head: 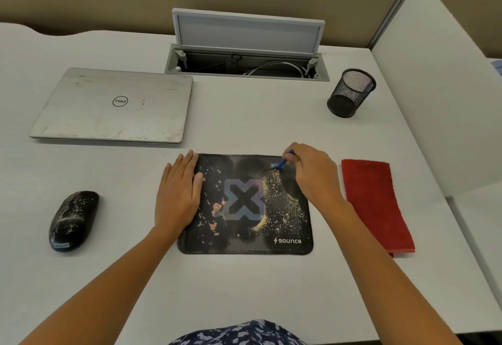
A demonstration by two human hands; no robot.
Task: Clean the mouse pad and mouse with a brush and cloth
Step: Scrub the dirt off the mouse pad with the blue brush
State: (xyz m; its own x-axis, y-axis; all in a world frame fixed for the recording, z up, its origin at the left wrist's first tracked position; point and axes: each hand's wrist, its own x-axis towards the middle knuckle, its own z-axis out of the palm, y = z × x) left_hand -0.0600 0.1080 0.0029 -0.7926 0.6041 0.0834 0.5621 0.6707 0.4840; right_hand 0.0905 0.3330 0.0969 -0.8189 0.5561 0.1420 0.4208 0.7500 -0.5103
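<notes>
A black mouse pad (244, 244) with an X logo lies on the white desk, strewn with yellow crumbs on its right half and pinkish bits on its left. My left hand (178, 195) lies flat on the pad's left edge, fingers together. My right hand (312, 173) grips a small blue brush (279, 164), whose bristles touch the pad near its far right corner. A black mouse (73, 221), speckled with white dust, sits on the desk left of the pad. A folded red cloth (377, 203) lies right of the pad.
A shut silver laptop (114, 105) lies at the back left. Behind the pad is an open cable hatch (245, 64) with its lid up. A black mesh pen cup (350, 93) stands at the back right. A white partition (440, 86) borders the desk's right side.
</notes>
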